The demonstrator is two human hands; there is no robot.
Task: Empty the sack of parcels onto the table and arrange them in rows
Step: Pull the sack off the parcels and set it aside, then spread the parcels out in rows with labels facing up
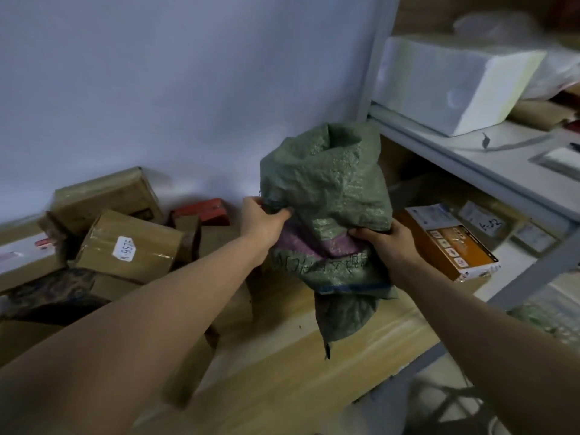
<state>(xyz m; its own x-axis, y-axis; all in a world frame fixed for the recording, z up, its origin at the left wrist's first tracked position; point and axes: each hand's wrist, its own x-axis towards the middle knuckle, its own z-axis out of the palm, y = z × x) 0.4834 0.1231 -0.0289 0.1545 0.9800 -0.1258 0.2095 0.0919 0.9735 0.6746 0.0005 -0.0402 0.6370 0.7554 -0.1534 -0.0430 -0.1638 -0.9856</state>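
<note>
A green woven sack (329, 189) with a purple band hangs crumpled and limp above the wooden table (301, 365). My left hand (263, 221) grips its left side, and my right hand (386, 243) grips its right side lower down. On the left of the table lies a heap of parcels: a taped brown box with a white label (125, 246), a larger brown box (103, 199) behind it, a red parcel (204, 210) by the wall and a dark wrapped parcel (47, 296) in front. What the sack holds is hidden.
A grey metal shelf unit (464, 158) stands at the right, carrying a white foam box (452, 83). An orange and white carton (448, 240) and labelled packets lie on its lower level. The wall (157, 89) runs behind the table.
</note>
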